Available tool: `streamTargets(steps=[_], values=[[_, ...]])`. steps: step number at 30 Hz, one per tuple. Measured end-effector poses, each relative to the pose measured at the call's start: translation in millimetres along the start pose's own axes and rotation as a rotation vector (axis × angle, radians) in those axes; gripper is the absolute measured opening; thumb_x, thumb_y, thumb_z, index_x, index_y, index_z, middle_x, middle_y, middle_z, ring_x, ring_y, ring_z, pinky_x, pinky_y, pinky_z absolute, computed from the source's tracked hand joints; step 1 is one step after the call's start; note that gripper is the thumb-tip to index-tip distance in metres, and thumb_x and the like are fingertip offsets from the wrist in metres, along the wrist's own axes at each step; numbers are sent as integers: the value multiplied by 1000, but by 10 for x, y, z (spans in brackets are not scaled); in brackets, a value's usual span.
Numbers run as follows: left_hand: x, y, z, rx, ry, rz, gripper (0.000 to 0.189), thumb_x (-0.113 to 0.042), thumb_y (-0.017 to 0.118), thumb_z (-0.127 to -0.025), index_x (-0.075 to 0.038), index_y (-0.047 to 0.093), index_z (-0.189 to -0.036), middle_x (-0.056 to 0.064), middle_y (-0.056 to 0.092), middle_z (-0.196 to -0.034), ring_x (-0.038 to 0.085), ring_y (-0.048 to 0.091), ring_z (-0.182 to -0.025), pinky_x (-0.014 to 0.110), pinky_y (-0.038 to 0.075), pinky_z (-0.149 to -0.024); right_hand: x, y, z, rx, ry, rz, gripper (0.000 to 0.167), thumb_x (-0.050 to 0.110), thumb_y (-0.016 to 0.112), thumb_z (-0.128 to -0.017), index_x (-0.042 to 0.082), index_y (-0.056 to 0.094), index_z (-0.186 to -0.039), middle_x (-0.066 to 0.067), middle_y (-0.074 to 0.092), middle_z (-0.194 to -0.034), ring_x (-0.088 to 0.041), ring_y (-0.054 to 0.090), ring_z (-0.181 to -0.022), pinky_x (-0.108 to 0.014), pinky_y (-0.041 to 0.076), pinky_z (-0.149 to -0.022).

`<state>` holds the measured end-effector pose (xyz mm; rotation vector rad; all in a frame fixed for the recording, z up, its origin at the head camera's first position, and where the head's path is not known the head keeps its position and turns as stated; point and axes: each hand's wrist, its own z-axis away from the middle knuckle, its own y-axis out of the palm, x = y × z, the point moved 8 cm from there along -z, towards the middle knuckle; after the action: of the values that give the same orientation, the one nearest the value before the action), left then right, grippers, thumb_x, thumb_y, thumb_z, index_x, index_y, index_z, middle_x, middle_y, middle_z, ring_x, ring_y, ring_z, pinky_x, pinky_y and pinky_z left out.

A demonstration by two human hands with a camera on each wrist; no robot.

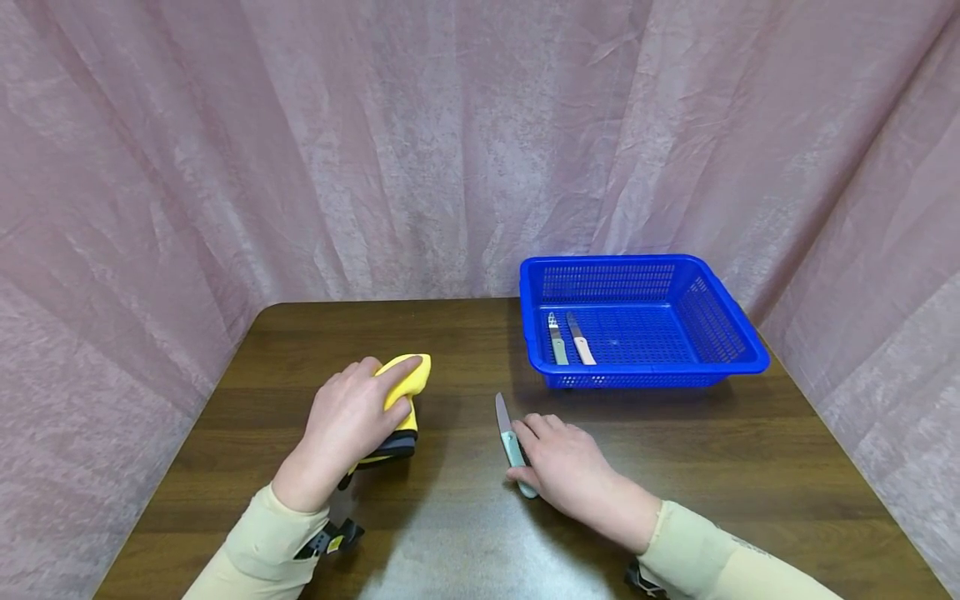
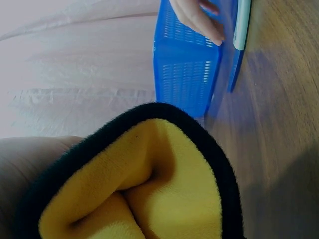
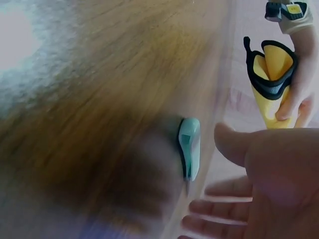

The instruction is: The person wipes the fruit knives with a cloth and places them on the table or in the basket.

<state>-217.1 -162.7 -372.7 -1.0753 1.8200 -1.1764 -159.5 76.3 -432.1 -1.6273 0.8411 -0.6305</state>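
My left hand (image 1: 347, 418) grips a folded yellow cloth (image 1: 411, 385) with dark grey and black edging, held over the left half of the table. In the left wrist view, the cloth's black-edged yellow folds (image 2: 174, 184) fill the lower part. A small knife (image 1: 512, 446) with a mint-green handle lies on the table, blade pointing away from me. My right hand (image 1: 566, 468) is just right of its handle, with thumb and fingertips close to it. In the right wrist view, the thumb and fingers are spread, with a gap between them and the knife (image 3: 190, 149).
A blue plastic basket (image 1: 645, 369) with perforated walls stands at the back right of the table (image 1: 450, 533). Inside, at its left, lie a pink-handled knife (image 1: 581, 342) and a green-handled utensil (image 1: 557, 342) with holes in its blade. A pink curtain (image 1: 390, 150) hangs behind.
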Motion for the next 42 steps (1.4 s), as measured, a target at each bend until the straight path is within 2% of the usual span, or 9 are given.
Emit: streamTargets(steps=[2, 4, 8, 18, 23, 32, 42], values=[[-1, 0, -2, -3, 1, 0, 53, -18, 77, -91, -28, 75, -143, 12, 64, -93, 31, 59, -73, 50, 51, -63, -26, -10, -20, -21, 64, 14, 57, 55, 84, -92, 4, 73, -115, -7, 68, -103, -25, 68, -89, -39, 59, -70], [-1, 2, -1, -4, 0, 1, 53, -18, 77, -91, -28, 75, -143, 12, 64, -93, 31, 59, -73, 50, 51, -63, -41, 11, -43, -9, 106, 28, 57, 61, 82, -91, 7, 69, -100, -3, 60, -89, -23, 61, -77, -38, 53, -59], [-3, 10, 1, -1, -3, 1, 53, -19, 76, -91, -28, 75, -143, 12, 64, -94, 31, 58, -73, 50, 51, -63, -56, 69, -88, 41, 159, 15, 61, 67, 78, -91, 9, 60, -86, -2, 49, -79, -22, 54, -70, -40, 49, -55], [-6, 18, -2, -4, -3, 8, 52, -19, 77, -92, -28, 75, -143, 11, 64, -94, 31, 58, -73, 49, 51, -63, -40, 143, -153, 65, 188, 25, 64, 70, 82, -86, 10, 58, -84, -3, 50, -78, -23, 56, -72, -40, 50, -57], [-8, 19, 9, -13, 2, 10, 54, -18, 78, -90, -28, 75, -143, 11, 65, -92, 31, 60, -76, 49, 51, -64, -46, 162, -156, 79, 185, 21, 58, 58, 89, -86, 8, 60, -87, -4, 51, -79, -24, 58, -73, -42, 51, -58], [5, 41, 8, -9, -3, 9, 55, -18, 79, -90, -28, 75, -143, 11, 64, -92, 31, 60, -76, 49, 51, -65, -84, 152, -154, 29, 155, 31, 45, 33, 95, -85, 9, 58, -80, -5, 53, -74, -26, 60, -66, -42, 51, -54], [0, 49, 3, -13, -1, 14, 53, -18, 78, -91, -28, 75, -143, 10, 64, -91, 29, 58, -73, 47, 50, -61, -105, 141, -152, -2, 148, 57, 42, 26, 96, -83, 8, 58, -80, -6, 54, -74, -26, 60, -66, -42, 52, -53]])
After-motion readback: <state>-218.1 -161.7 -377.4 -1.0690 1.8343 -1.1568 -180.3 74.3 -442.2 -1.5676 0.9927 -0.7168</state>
